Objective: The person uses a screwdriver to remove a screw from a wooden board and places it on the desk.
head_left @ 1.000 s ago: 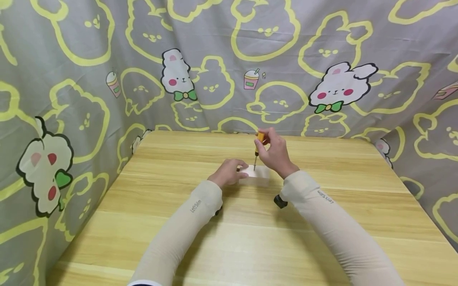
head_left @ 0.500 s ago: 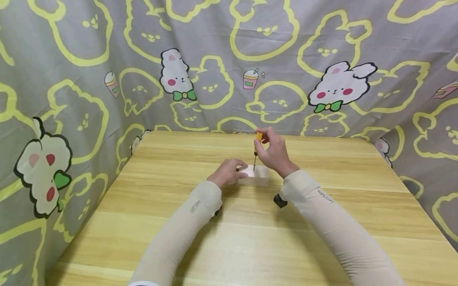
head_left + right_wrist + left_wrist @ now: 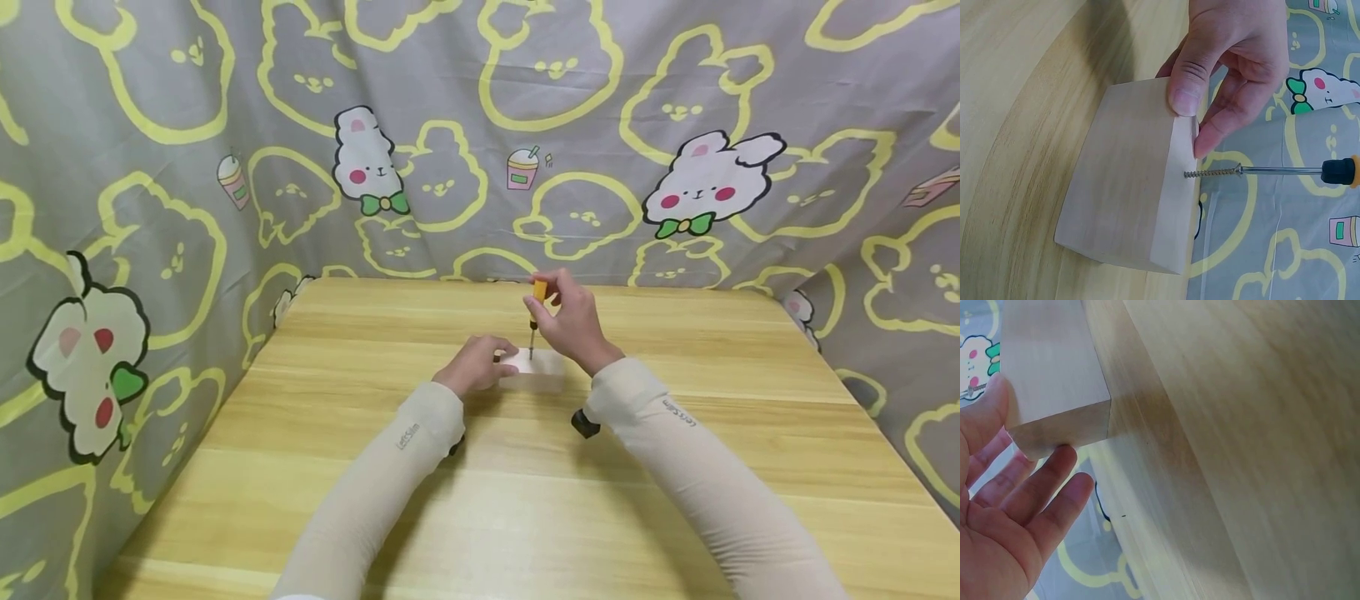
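A pale wooden block (image 3: 1122,181) lies on the table, one narrow face up. My left hand (image 3: 477,364) grips its left end, thumb on the near side of the upper edge in the right wrist view and fingers around the end. A threaded screw (image 3: 1213,173) stands in the upward face, most of its thread exposed. On the screw's head rests the tip of a screwdriver (image 3: 1282,170) with a metal shaft and a yellow-orange handle. My right hand (image 3: 576,321) pinches that handle from above with thumb and fingers, holding the screwdriver nearly upright.
The wood-grain table (image 3: 487,517) reaches back to a grey curtain (image 3: 450,83) with yellow cartoon outlines. More curtain hangs along the left and right sides. A black wrist-camera piece (image 3: 586,422) sits below the right cuff.
The screwdriver handle has come slightly more upright, and the right thumb and fingers have shifted a little on it. The left hand and block stay in place. The head view has moved slightly.
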A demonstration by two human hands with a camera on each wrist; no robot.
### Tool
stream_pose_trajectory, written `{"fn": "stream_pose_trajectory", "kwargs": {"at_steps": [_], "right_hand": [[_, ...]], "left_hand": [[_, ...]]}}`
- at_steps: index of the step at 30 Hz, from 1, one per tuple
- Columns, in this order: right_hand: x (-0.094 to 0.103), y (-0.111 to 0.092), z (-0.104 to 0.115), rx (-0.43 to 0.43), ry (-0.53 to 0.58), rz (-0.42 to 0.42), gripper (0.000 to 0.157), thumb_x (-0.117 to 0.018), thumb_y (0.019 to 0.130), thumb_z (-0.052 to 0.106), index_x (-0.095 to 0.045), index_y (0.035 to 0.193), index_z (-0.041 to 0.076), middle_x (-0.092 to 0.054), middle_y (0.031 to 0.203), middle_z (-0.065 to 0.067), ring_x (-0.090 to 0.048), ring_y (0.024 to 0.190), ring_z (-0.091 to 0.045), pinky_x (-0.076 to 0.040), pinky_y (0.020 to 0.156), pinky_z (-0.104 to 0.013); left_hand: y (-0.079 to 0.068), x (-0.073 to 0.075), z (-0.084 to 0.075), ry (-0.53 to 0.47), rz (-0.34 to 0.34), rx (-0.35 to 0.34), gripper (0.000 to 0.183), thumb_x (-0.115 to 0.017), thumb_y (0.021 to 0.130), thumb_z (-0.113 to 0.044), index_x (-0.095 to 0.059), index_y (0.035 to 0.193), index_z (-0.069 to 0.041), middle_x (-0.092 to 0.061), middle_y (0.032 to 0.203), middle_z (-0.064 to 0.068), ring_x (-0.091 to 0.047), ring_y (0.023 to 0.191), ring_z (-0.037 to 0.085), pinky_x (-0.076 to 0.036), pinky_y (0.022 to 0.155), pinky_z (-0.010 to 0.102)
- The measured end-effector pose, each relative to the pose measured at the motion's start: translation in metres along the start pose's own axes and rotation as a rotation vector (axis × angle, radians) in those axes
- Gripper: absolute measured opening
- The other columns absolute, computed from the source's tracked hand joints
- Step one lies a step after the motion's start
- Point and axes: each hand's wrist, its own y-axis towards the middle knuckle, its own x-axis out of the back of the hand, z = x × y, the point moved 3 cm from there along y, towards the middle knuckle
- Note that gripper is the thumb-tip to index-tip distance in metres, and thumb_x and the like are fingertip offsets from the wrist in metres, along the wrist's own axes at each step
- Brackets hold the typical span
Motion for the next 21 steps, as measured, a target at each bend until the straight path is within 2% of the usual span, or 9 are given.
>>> {"fn": "stream_pose_trajectory", "kwargs": {"at_steps": [9,15,21], "right_hand": [[0.0004,0.0016,0.0022,0.008,0.012,-0.011,0.028,-0.067,0.086,-0.004,-0.055,0.111,-0.003,-0.066,0.094,-0.016,-0.059,0.068,-0.024,-0.055,0.063,-0.043],[0.0009,0.0014,0.0025,0.021,0.042,-0.011,0.027,-0.064,0.085,-0.006,-0.054,0.111,-0.004,-0.067,0.098,-0.018,-0.061,0.068,-0.026,-0.056,0.064,-0.042],[0.0024,0.0000,0.0031,0.025,0.024,-0.023,0.025,-0.064,0.084,-0.006,-0.055,0.108,-0.006,-0.064,0.092,-0.019,-0.062,0.072,-0.027,-0.056,0.065,-0.038]], "left_hand": [[-0.0007,0.0007,0.0007,-0.009,0.004,-0.004,0.040,-0.070,0.091,-0.029,-0.064,0.128,-0.014,-0.059,0.133,0.003,-0.051,0.126,0.023,-0.040,0.105,0.038],[-0.0008,0.0009,0.0002,0.004,0.008,0.002,0.040,-0.070,0.091,-0.029,-0.064,0.128,-0.014,-0.059,0.133,0.003,-0.050,0.126,0.022,-0.040,0.105,0.038],[-0.0002,0.0008,0.0011,0.008,0.011,0.006,0.040,-0.069,0.091,-0.029,-0.064,0.127,-0.014,-0.059,0.134,0.003,-0.052,0.124,0.023,-0.041,0.104,0.037]]}}
